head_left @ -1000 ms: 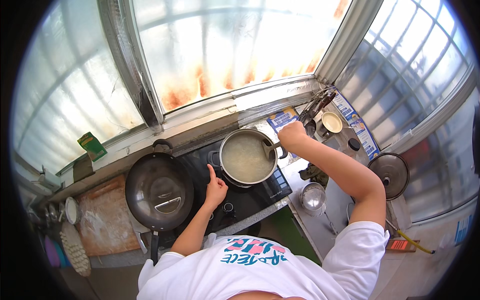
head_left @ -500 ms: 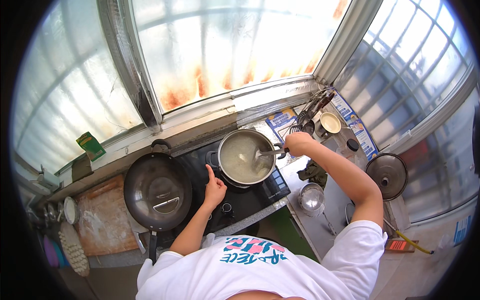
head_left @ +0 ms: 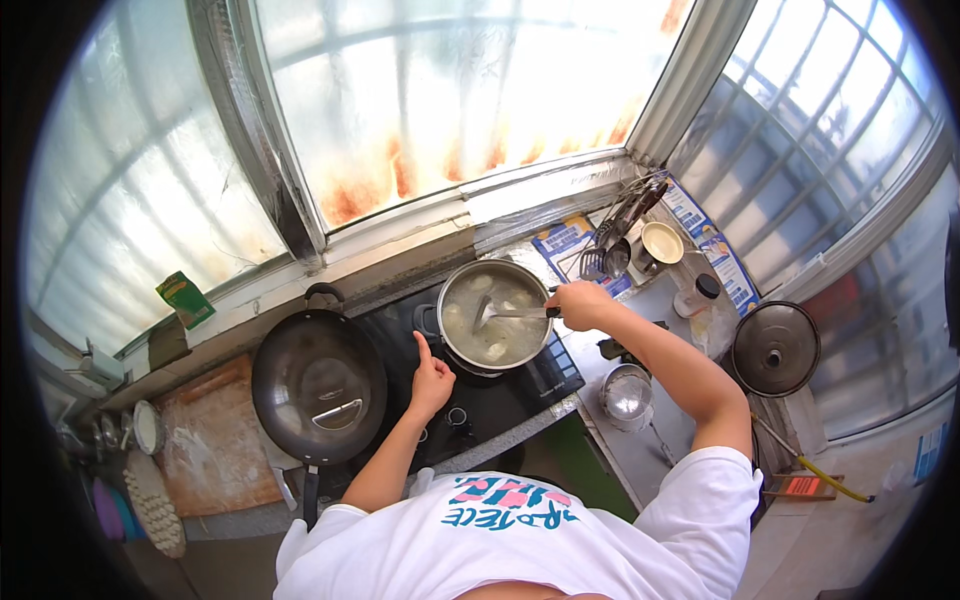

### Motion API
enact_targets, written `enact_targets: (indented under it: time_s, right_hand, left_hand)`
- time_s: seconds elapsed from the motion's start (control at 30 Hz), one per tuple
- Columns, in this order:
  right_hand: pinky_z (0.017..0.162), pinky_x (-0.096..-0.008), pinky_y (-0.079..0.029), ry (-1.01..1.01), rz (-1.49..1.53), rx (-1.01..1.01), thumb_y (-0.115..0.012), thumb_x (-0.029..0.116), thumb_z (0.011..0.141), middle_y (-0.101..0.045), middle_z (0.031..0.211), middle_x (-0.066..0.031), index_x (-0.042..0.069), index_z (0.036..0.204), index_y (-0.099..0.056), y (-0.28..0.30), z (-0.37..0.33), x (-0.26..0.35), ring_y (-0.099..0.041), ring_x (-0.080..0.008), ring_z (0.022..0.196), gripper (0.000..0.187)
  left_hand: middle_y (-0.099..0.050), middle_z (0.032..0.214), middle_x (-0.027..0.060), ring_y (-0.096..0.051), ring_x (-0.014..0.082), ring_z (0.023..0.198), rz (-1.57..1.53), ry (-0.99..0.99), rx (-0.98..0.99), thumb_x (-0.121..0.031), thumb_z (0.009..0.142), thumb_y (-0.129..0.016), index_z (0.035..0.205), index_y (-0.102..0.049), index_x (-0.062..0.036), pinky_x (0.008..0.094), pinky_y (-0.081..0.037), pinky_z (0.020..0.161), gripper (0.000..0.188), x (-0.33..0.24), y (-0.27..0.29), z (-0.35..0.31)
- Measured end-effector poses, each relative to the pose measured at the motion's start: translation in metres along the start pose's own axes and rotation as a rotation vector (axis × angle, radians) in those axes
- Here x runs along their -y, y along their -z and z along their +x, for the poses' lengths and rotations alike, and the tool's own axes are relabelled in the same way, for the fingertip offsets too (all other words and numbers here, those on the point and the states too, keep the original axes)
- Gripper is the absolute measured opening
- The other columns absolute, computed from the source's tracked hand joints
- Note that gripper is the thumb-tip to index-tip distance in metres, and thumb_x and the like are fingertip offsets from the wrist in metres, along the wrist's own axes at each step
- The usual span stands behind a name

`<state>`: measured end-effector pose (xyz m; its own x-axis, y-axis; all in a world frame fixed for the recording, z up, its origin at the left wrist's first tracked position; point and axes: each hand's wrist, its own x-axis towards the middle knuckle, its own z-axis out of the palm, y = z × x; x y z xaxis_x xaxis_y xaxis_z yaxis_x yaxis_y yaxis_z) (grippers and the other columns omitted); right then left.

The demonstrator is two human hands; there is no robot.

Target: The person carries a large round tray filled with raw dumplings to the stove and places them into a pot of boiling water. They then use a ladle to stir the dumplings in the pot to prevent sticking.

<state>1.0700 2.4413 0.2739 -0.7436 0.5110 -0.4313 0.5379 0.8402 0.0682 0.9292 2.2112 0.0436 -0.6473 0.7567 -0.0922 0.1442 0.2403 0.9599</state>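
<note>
A steel pot (head_left: 446,345) stands on the black cooktop (head_left: 520,385), with cloudy liquid and several pale, dumpling-like lumps in it. My right hand (head_left: 582,304) grips the dark handle of a metal spatula (head_left: 486,314) over the pot's right rim. The spatula's blade dips into the liquid near the middle. Close to the pot's left handle (head_left: 426,318), my left hand (head_left: 432,383) has its index finger stretched out and the other fingers curled, holding nothing. I cannot tell whether its fingertip touches the handle.
A dark wok (head_left: 290,370) sits left of the pot. Farther left are a floury wooden board (head_left: 215,440) and a tray of white pieces (head_left: 152,495). To the right lie a strainer (head_left: 627,395), cooking utensils (head_left: 605,255), a cream mug (head_left: 661,243), a jar (head_left: 698,295) and a round lid (head_left: 776,350).
The spatula blade has moved left through the pot, with my right hand shifting slightly left and down. More pale lumps show at the surface. My left hand keeps its pose.
</note>
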Motion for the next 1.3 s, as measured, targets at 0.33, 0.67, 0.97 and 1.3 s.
enact_targets:
  time_s: [0.33, 0.67, 0.97, 1.3]
  right_hand:
    - [0.072, -0.0372, -0.052, -0.003, -0.205, -0.237, -0.06, 0.006, 0.077, -0.069, 0.09, -0.0079, 0.023, 0.105, -0.07, 0.047, -0.056, 0.0, -0.066, -0.0264, 0.088, 0.035]
    - [0.061, -0.0368, -0.045, -0.041, -0.62, -0.354, -0.062, 0.015, 0.078, -0.064, 0.089, -0.0074, 0.01, 0.085, -0.072, 0.031, -0.045, 0.006, -0.062, -0.0222, 0.085, 0.013]
    - [0.05, -0.0388, -0.039, -0.069, -0.747, -0.202, -0.064, 0.015, 0.077, -0.064, 0.084, -0.0059, 0.009, 0.087, -0.072, 0.012, -0.027, 0.027, -0.06, -0.0235, 0.079, 0.014]
    - [0.052, -0.037, -0.042, -0.074, -0.659, -0.081, -0.064, 0.015, 0.076, -0.068, 0.087, -0.0014, 0.012, 0.088, -0.073, 0.02, -0.025, 0.039, -0.065, -0.02, 0.082, 0.014]
  left_hand:
    - [-0.051, 0.072, 0.0011, -0.048, 0.0077, 0.062, -0.05, 0.006, -0.008, 0.005, 0.08, -0.055, 0.148, 0.018, -0.0146, 0.0204, -0.043, 0.063, 0.102, -0.001, -0.002, -0.001]
    - [-0.052, 0.072, 0.0012, -0.048, 0.0082, 0.062, -0.039, 0.025, -0.003, 0.006, 0.08, -0.054, 0.148, 0.018, -0.0149, 0.0207, -0.044, 0.063, 0.102, -0.003, -0.001, -0.001]
    - [-0.056, 0.072, 0.0042, -0.055, 0.0136, 0.061, -0.006, 0.01, 0.002, 0.001, 0.079, -0.056, 0.148, 0.018, -0.0095, 0.0267, -0.047, 0.063, 0.102, 0.0, -0.001, 0.0]
    - [-0.053, 0.073, 0.002, -0.051, 0.0095, 0.062, -0.035, 0.024, 0.0, 0.005, 0.079, -0.054, 0.148, 0.019, -0.0141, 0.0224, -0.045, 0.063, 0.103, 0.0, 0.0, -0.001]
